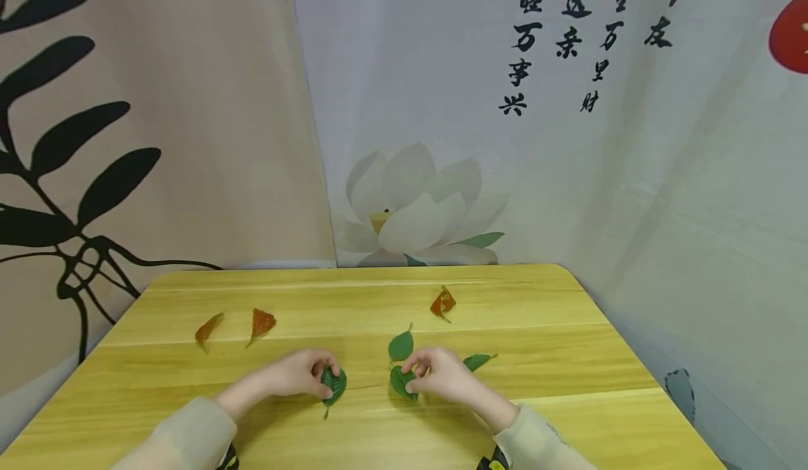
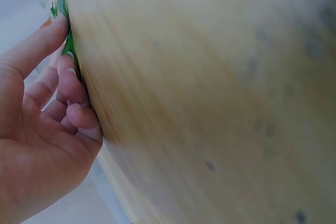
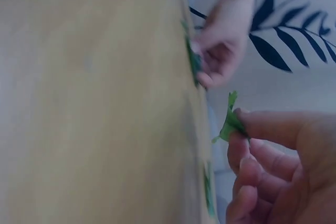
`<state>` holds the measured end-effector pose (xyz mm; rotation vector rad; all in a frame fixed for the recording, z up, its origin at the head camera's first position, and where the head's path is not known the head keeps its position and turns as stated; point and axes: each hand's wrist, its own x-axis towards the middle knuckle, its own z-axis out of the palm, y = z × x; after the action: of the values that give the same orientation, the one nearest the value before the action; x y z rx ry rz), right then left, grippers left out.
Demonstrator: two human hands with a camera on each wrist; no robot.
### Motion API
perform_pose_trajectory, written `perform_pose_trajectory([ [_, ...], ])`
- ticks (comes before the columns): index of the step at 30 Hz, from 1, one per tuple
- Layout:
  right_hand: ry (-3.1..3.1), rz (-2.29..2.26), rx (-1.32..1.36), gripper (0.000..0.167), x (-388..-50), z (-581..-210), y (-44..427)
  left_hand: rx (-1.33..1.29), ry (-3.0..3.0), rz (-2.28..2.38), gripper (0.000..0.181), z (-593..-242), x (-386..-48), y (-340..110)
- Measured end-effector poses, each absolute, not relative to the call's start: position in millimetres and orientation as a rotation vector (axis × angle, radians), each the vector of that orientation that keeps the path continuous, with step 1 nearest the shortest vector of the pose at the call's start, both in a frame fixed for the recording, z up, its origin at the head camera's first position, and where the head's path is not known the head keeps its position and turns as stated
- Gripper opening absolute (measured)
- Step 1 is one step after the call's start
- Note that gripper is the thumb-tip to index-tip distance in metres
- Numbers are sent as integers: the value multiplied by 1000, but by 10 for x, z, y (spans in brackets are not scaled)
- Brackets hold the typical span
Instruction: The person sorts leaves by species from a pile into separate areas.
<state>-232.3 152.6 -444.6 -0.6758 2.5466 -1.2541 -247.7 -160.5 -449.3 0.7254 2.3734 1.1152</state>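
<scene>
In the head view my left hand (image 1: 305,373) has its thumb and fingers curled on a dark green leaf (image 1: 337,384), whose stem points toward the near edge. The left wrist view shows that leaf low against the tabletop, partly covered by the fingers. My right hand (image 1: 443,377) pinches another green leaf (image 1: 400,381) between thumb and forefinger. In the right wrist view this pinched leaf (image 3: 231,125) is held off the wood. Just beyond it lies a green leaf (image 1: 400,346), and a further green leaf (image 1: 477,361) lies right of the right hand.
On the wooden table (image 1: 353,301), two reddish-brown leaves lie at the far left, one curled (image 1: 208,328) and one fan-shaped (image 1: 261,323). A third reddish-brown leaf (image 1: 443,303) lies near the back edge. Printed cloth (image 1: 416,105) hangs behind the table.
</scene>
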Motion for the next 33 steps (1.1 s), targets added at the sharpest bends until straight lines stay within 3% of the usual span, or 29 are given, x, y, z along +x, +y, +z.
perform_pose_trajectory([
  [12, 2598, -1056, -695, 15, -2351, -4524, 1111, 742, 2390, 1093, 23, -4499, -2473, -1605],
  [33, 2551, -960, -763, 19, -2461, -4570, 857, 737, 2382, 1082, 23, -4502, -2506, -1605],
])
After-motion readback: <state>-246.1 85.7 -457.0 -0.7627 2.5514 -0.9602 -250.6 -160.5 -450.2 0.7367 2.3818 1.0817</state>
